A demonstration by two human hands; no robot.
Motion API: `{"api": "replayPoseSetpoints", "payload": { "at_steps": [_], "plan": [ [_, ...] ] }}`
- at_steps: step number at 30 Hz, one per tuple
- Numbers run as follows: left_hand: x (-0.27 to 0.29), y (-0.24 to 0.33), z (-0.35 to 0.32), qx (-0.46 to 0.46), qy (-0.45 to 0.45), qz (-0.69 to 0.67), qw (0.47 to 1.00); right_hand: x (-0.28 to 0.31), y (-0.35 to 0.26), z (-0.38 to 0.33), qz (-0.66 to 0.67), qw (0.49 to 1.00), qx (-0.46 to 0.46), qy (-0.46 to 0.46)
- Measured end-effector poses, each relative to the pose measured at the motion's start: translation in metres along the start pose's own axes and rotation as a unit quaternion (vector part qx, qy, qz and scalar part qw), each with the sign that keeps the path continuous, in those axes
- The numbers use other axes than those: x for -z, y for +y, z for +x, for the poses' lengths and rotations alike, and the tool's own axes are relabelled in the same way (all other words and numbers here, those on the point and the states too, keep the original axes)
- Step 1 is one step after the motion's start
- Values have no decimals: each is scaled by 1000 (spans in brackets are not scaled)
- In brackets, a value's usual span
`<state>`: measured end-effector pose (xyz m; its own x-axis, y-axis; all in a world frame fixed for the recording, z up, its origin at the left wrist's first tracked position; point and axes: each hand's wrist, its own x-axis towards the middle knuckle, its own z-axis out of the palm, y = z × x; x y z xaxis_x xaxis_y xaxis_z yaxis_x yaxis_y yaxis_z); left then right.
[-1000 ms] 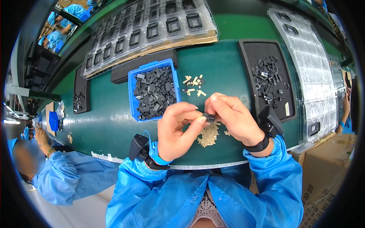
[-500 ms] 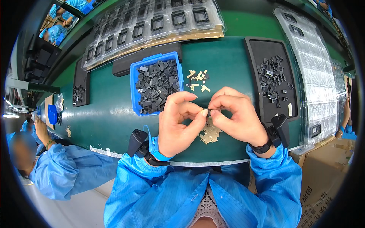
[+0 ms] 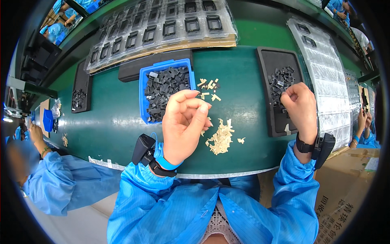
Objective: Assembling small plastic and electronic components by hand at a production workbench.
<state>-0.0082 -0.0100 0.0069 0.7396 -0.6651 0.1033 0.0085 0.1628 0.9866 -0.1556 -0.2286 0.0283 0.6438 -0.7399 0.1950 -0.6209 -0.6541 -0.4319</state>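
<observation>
My left hand [image 3: 183, 126] is raised over the green table beside the blue bin [image 3: 144, 101] of small black plastic parts [image 3: 166, 83]. Its fingers curl in toward the thumb, and whatever they may hold is hidden. At the right, my right hand [image 3: 301, 107] hangs over the black tray [image 3: 280, 127] with its fingertips pinched together. I cannot make out anything between them. Loose small black pieces [image 3: 280, 79] lie in that tray, just beyond the fingers. A heap of cream paper-like scraps [image 3: 221, 138] lies on the table between my hands.
More cream strips [image 3: 209, 85] lie right of the bin. Clear plastic trays with black frames [image 3: 168, 28] are stacked at the back; another clear tray [image 3: 325, 69] stands far right. A co-worker's blue sleeve [image 3: 69, 179] is at the left. A cardboard box [image 3: 345, 195] stands lower right.
My hands were together over the scraps, fingertips on a small black piece. My right hand has since moved right to the black tray; my left has shifted slightly left. The scrap heap is now uncovered.
</observation>
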Motion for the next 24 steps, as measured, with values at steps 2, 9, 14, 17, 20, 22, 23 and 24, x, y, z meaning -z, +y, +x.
{"api": "replayPoseSetpoints", "payload": {
  "at_steps": [2,9,14,17,20,22,23,24],
  "plan": [
    [0,0,1,-10,23,1,1000,-5,1,-3,-24,999,24,34],
    [4,-5,4,-38,41,-9,998,-52,-66,-2,83,973,206,-66],
    [4,-5,4,-38,41,-27,998,-92,-86,-1,76,972,187,-121],
    [3,-4,3,-44,39,-33,998,-94,-89,-1,72,976,160,-126],
    [4,-4,3,-36,43,-29,998,-97,-89,0,56,972,174,-150],
    [4,-4,3,-35,46,-34,998,-96,-90,0,63,970,185,-142],
    [4,-4,3,-32,50,-38,998,-95,-89,1,62,970,187,-143],
    [5,-3,3,-32,52,-38,997,-92,-89,2,81,967,190,-149]
  ]
}}
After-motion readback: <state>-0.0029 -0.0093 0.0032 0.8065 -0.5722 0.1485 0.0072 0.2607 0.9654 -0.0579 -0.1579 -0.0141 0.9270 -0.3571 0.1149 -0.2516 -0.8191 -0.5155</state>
